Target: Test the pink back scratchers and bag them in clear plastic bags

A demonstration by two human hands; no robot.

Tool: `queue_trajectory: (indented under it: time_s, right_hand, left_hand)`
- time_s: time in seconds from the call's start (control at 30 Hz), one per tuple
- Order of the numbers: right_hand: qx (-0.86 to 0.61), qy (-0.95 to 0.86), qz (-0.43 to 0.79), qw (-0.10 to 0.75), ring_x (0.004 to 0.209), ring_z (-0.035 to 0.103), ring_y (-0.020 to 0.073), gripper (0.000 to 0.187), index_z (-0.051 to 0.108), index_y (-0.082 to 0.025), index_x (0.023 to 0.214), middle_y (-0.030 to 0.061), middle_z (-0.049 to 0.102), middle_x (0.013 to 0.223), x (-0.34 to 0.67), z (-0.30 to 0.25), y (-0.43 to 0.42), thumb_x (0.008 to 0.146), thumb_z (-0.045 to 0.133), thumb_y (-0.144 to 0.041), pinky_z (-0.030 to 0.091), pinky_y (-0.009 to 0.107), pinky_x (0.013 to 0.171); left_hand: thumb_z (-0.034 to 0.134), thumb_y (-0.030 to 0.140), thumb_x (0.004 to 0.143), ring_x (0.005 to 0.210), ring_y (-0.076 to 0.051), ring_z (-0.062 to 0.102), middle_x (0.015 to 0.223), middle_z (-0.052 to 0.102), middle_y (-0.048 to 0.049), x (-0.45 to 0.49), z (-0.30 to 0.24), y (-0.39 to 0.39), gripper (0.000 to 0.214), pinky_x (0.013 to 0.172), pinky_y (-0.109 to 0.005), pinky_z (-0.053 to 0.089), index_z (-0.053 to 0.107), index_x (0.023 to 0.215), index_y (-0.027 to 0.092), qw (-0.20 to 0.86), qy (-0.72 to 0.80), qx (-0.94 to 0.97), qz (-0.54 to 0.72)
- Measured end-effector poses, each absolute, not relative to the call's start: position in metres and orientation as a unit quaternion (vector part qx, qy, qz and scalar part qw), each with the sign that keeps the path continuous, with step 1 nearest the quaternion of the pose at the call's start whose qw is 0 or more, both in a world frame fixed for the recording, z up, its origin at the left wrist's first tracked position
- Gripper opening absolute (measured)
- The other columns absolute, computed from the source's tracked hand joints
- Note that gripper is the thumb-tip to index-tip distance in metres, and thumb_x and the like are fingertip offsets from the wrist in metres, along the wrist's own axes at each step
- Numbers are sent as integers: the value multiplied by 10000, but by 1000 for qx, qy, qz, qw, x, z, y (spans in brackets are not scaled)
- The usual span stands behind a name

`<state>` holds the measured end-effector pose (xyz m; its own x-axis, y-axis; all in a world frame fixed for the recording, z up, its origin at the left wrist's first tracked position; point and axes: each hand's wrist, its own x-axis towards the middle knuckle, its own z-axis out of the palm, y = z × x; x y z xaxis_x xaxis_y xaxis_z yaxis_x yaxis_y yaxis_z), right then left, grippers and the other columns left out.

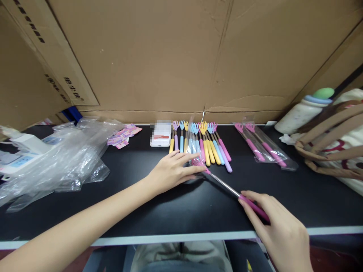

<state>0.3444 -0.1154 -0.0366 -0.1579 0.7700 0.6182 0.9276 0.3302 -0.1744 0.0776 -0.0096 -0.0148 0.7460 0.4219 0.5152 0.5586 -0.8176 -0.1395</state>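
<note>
My right hand grips the pink handle of a back scratcher, its metal rod slanting up and left. The pink claw end lies at the fingers of my left hand. A thin clear plastic sleeve runs from those fingers over the row behind, and my left fingers are around its near end, partly stretched. Just beyond lie several back scratchers side by side, claws pointing away, with yellow, blue, purple and pink handles. Part of the row is hidden by my left hand.
Two pink scratchers in clear sleeves lie to the right, near a white bottle and a fabric bag. Leftward are a white phone-like object, pink printed cards, piled plastic sleeves and a power strip. Cardboard walls the back.
</note>
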Motion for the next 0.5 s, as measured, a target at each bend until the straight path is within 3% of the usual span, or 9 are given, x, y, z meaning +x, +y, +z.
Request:
queue_trajectory:
  time_s: [0.27,0.4,0.5]
  right_hand:
    - [-559,-749,-122,333,777,634,156,171,613,-215,981,27,667,894,344,-38,-116,896,520,-331,445,264,703]
    - [-539,-761,-122,340,793,628,168,135,615,-216,964,32,666,895,343,-36,-117,887,534,-292,448,280,739]
    - [-536,-766,-115,336,786,624,164,124,620,-216,946,28,663,879,343,-35,-118,884,535,-282,446,278,735]
  left_hand:
    - [447,197,919,1058,-165,565,1251,584,-59,78,-17,-9,354,904,-307,458,479,1271,183,98,-302,-913,-257]
    - [483,197,894,1049,-183,567,1307,535,-71,77,-15,-8,320,877,-326,479,533,1209,197,107,-306,-907,-267]
    - [522,217,878,1137,-206,518,1335,513,-56,75,-15,-7,310,948,-371,444,561,1185,236,116,-301,-907,-271]
